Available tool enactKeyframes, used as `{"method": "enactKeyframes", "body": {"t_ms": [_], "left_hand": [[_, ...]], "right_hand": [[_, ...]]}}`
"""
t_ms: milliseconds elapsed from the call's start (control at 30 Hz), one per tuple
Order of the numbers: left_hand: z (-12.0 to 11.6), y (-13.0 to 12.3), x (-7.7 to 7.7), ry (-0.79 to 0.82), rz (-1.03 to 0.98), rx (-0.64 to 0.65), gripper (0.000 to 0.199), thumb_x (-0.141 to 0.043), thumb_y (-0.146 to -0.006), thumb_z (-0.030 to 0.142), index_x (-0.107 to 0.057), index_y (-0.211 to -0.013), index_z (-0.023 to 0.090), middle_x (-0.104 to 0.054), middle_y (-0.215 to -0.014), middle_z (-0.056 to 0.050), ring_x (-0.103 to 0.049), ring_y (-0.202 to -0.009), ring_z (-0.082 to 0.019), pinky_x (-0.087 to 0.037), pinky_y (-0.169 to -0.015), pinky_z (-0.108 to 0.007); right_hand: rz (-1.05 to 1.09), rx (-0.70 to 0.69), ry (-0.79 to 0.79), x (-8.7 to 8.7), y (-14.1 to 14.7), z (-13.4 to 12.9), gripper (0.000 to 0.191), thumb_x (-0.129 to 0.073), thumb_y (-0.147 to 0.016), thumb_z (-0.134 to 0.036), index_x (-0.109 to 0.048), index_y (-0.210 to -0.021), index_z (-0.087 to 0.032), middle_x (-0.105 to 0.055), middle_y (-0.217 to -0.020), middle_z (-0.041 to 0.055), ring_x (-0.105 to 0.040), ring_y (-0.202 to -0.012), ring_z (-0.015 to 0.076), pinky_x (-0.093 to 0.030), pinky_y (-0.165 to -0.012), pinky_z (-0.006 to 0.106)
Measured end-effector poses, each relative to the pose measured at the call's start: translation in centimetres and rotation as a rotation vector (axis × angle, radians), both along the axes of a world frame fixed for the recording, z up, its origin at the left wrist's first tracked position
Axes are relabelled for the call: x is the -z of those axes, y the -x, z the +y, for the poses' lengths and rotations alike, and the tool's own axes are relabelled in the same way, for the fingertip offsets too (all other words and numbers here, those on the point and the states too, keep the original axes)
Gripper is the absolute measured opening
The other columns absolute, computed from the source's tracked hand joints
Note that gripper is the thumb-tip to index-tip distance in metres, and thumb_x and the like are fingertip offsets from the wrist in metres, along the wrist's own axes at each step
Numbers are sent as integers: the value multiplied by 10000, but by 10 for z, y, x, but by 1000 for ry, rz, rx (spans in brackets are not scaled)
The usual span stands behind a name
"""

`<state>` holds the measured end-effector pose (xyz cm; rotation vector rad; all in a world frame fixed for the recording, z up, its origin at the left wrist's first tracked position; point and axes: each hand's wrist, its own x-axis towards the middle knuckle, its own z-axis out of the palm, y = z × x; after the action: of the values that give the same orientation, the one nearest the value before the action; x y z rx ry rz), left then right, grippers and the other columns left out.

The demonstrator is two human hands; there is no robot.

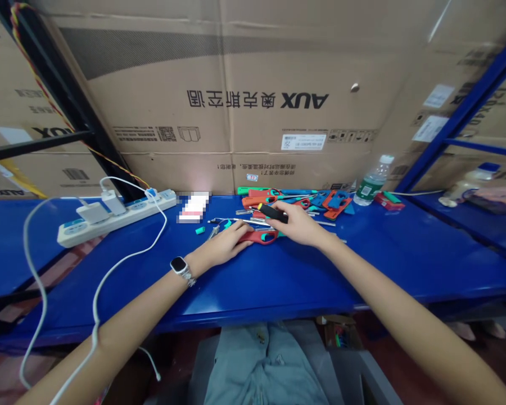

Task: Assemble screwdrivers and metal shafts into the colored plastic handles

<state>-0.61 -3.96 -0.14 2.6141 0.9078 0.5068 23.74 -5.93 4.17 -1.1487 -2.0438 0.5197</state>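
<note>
My left hand [229, 243] rests on the blue table [244, 287], its fingers closed on the end of a red lighter-like tool [261, 237] with teal parts. My right hand [297, 224] grips a black and yellow screwdriver [272, 213], held nearly level just above the red tool, its tip pointing left. Right behind the hands lies a pile of red, orange, green and blue tools [333, 203] with thin metal rods. A small teal piece [199, 230] sits left of my left hand.
A white power strip [118, 218] with chargers and cables lies at the left. A water bottle [373, 181] and a red box [388, 201] stand at the right. Behind rises a large cardboard box [253, 67]. A pixelated bright object [194, 207] lies near it.
</note>
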Motion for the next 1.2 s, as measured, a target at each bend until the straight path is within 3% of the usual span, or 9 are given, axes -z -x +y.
{"method": "enactKeyframes", "body": {"t_ms": [167, 233, 367, 500, 633, 900, 1200], "left_hand": [[2, 2, 3, -51, -52, -25, 442, -544, -991, 468, -551, -1349, 209, -541, -1313, -124, -600, -1202, -271, -491, -1061, -457], [-1, 8, -1, -66, -52, -66, 523, -615, -944, 500, -528, -1375, 216, -540, -1313, -125, -591, -1199, -282, -490, -1053, -468], [-5, 20, -8, -139, 21, -154, 453, -674, -895, 509, -628, -1195, 172, -594, -1197, -128, -590, -1113, -300, -479, -1013, -496], [-2, 24, -4, -134, 19, -137, 311, -658, -925, 446, -679, -1081, 178, -636, -1116, -106, -601, -1044, -275, -486, -977, -466], [-3, 16, 4, -84, -60, -101, 302, -679, -923, 433, -676, -1075, 172, -642, -1136, -108, -615, -1058, -267, -504, -979, -448], [-8, 8, 5, -65, -87, -89, 242, -702, -915, 354, -684, -1053, 156, -633, -1207, -142, -614, -1154, -298, -492, -1040, -487], [-5, 5, 9, -18, -167, -90, 237, -753, -873, 332, -697, -1032, 165, -643, -1224, -137, -633, -1153, -309, -502, -1047, -510]], "right_hand": [[470, 40, 97, -10, 21, 8, 385, -608, -900, -600, -612, -887, -214, -580, -676, -6, -541, -574, 149, -447, -533, 289], [554, 69, 85, -12, 32, 12, 454, -594, -886, -664, -601, -834, -212, -572, -661, -5, -523, -554, 136, -441, -514, 283], [551, 129, -28, -9, 55, 18, 502, -595, -872, -695, -598, -777, -202, -583, -664, 7, -542, -585, 133, -446, -543, 283], [573, 19, 72, -5, 70, 20, 458, -628, -861, -679, -576, -850, -224, -630, -702, 7, -523, -477, 115, -408, -447, 276], [557, -33, 104, 1, 77, 17, 427, -676, -839, -651, -568, -866, -240, -624, -689, -3, -506, -446, 117, -415, -425, 289], [550, -34, 74, 18, 83, 11, 376, -737, -821, -561, -603, -986, -251, -651, -764, 19, -620, -656, 192, -511, -538, 333], [494, -98, 122, 16, 79, 14, 345, -739, -823, -499, -668, -985, -203, -683, -814, 37, -596, -601, 155, -503, -528, 308]]}}
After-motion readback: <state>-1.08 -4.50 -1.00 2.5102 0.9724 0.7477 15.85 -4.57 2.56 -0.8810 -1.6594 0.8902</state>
